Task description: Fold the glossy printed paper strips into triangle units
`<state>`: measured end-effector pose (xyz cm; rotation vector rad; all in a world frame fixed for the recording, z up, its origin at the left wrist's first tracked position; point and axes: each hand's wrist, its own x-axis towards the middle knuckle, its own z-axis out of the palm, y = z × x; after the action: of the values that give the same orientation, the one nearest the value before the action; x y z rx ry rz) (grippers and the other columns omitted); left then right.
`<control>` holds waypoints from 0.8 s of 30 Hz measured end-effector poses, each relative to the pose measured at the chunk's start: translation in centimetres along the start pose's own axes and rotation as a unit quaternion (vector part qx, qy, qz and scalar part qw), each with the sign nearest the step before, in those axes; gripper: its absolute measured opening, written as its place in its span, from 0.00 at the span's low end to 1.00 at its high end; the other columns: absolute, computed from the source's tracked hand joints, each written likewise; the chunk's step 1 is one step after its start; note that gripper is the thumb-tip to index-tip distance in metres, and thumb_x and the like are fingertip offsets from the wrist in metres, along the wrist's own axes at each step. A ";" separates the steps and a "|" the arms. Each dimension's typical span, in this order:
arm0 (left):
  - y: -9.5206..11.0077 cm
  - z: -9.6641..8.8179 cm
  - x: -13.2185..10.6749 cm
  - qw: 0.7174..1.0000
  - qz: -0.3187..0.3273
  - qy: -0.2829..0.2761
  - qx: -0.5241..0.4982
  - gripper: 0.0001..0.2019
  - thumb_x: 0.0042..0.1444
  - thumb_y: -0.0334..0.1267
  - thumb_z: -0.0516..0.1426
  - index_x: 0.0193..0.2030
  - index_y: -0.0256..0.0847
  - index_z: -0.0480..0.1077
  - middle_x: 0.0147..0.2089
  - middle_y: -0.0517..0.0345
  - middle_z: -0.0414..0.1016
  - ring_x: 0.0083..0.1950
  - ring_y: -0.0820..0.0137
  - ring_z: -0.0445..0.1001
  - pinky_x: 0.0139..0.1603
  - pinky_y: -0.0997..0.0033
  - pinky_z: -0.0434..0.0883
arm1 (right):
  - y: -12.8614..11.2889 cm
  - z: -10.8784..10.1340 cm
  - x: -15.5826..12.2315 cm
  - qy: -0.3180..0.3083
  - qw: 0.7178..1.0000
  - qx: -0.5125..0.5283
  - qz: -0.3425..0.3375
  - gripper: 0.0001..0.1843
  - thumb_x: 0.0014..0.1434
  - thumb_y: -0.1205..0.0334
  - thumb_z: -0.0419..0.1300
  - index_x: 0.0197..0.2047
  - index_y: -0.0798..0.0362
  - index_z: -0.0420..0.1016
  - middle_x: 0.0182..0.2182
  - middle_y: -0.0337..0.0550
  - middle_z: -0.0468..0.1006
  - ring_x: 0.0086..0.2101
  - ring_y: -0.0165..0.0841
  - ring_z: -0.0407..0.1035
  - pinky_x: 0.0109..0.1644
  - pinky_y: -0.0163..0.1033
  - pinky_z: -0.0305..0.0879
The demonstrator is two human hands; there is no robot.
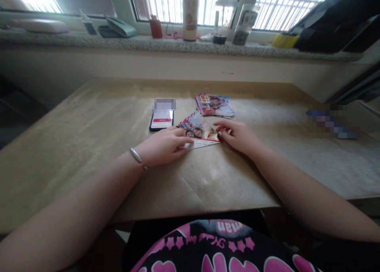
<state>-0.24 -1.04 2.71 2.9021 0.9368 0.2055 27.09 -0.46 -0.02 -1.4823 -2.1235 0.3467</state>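
A colourful printed leaflet (198, 129) lies on the paper-covered table (89, 137), partly folded so a white flap shows along its near edge. My left hand (163, 145) rests on the leaflet's left near corner, fingers curled and pressing it down; a silver bracelet circles that wrist. My right hand (237, 135) presses the leaflet's right edge with bent fingers. A small stack of similar leaflets (215, 105) sits just beyond, to the right.
A phone (162, 119) with a lit screen lies left of the leaflet. A blurred blue item (329, 121) sits at the table's right. The stone windowsill (148, 42) behind holds jars, a tall cup, a red container and a dark bag.
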 end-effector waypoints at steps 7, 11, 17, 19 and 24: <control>-0.4 1.5 0.3 0.997 0.067 0.031 0.007 0.17 0.67 0.33 0.47 0.52 0.48 0.74 0.48 0.51 0.73 0.48 0.65 0.69 0.50 0.65 0.70 | -0.4 0.4 -0.2 -0.003 0.997 0.080 -0.003 0.27 0.57 0.64 0.56 0.61 0.51 0.67 0.37 0.42 0.81 0.28 0.30 0.70 0.36 0.37 0.69; -0.8 1.8 0.3 0.996 0.082 0.045 -0.003 0.16 0.66 0.33 0.48 0.53 0.46 0.74 0.51 0.51 0.73 0.51 0.65 0.70 0.53 0.63 0.70 | -0.6 0.5 -0.2 -0.007 0.996 0.093 0.001 0.31 0.56 0.63 0.57 0.64 0.51 0.62 0.40 0.44 0.79 0.27 0.29 0.68 0.33 0.37 0.68; -0.9 1.9 0.4 0.994 0.097 0.041 -0.011 0.14 0.66 0.37 0.51 0.55 0.46 0.73 0.55 0.49 0.72 0.54 0.62 0.70 0.56 0.59 0.70 | -0.3 0.8 0.2 0.001 0.991 0.133 0.015 0.34 0.55 0.63 0.57 0.65 0.50 0.57 0.37 0.41 0.75 0.25 0.28 0.65 0.31 0.36 0.65; -0.9 1.9 0.4 0.994 0.100 0.038 -0.016 0.15 0.66 0.37 0.51 0.56 0.46 0.72 0.58 0.49 0.71 0.57 0.62 0.69 0.57 0.57 0.69 | 0.0 0.9 0.3 0.000 0.986 0.166 0.028 0.30 0.55 0.63 0.57 0.61 0.52 0.60 0.34 0.39 0.73 0.24 0.27 0.64 0.29 0.36 0.63; -0.8 1.9 0.3 0.994 0.102 0.037 -0.010 0.16 0.65 0.37 0.52 0.58 0.45 0.70 0.63 0.48 0.66 0.62 0.59 0.66 0.62 0.54 0.66 | 1.0 1.3 0.5 0.062 0.966 0.240 0.069 0.24 0.52 0.62 0.57 0.53 0.51 0.59 0.30 0.34 0.68 0.23 0.26 0.63 0.28 0.34 0.63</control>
<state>-0.14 -0.30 0.81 2.9884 0.6430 0.3364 27.06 0.48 -1.43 -1.3224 -1.6840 0.7406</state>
